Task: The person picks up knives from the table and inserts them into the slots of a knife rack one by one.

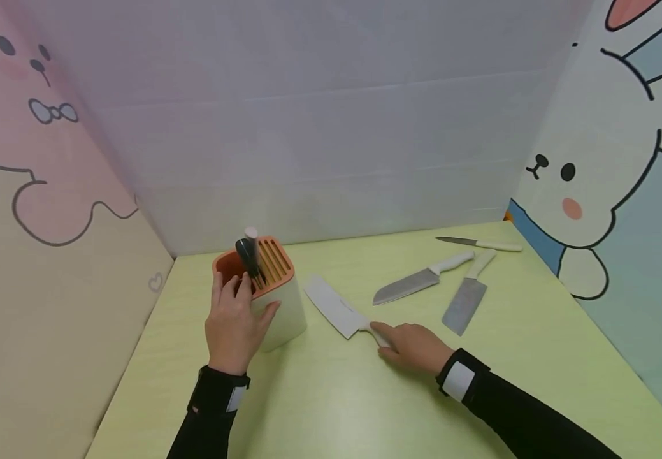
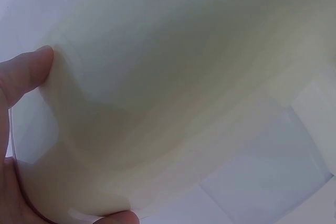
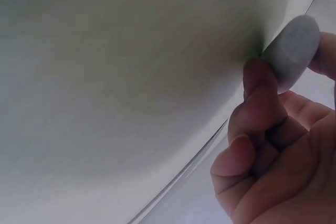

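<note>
My left hand holds the cream knife block with the orange slotted top, fingers at the rim and thumb against the side. The left wrist view shows the thumb and a fingertip on the block's pale wall. Dark-handled scissors and a light-handled tool stand in the block. Just right of it a cleaver lies on the table, blade toward the block. My right hand pinches its white handle; the right wrist view shows the handle's rounded end between thumb and fingers.
On the right part of the pale green table lie a chef's knife, a smaller cleaver and, farther back, a slim paring knife. A plain back wall and cartoon-printed side panels enclose the table.
</note>
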